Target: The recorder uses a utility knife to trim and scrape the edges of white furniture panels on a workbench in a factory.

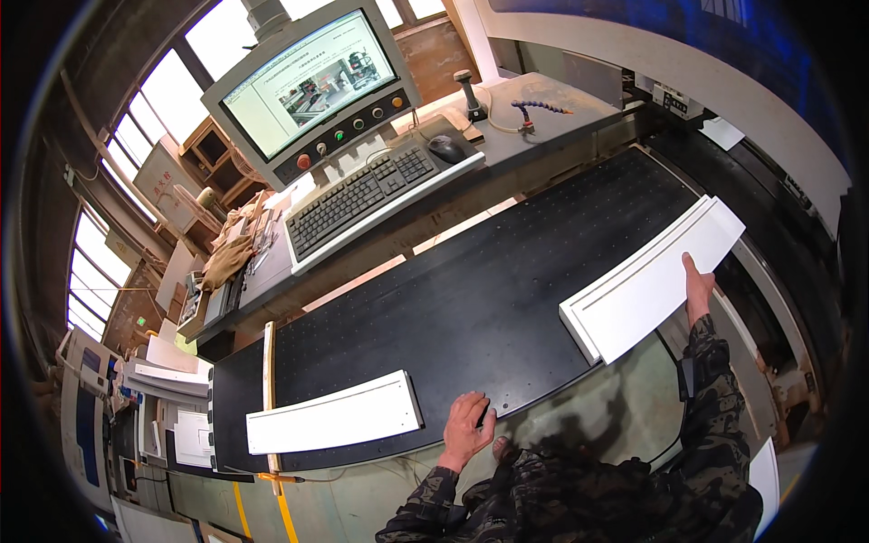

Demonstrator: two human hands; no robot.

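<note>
A long white board (656, 288) lies on the right part of the black table (471, 299), with grooved lines along its far side and one end reaching the table's front edge. My right hand (699, 288) grips its near edge, thumb on top and the other fingers hidden below. My left hand (468, 430) rests on the table's front edge, thumb apart from the bent fingers, with nothing visible in it. To its left sits another white board (335, 414), with small holes near its ends. That board lies across a light wooden strip (269, 362).
Beyond the table stands a desk with a keyboard (362, 201), a mouse (446, 149) and a hand scanner (470, 95). A monitor (308, 86) with a button panel rises behind. Gloves (228, 261) lie at the desk's left end. A large white machine housing (670, 45) arches at right.
</note>
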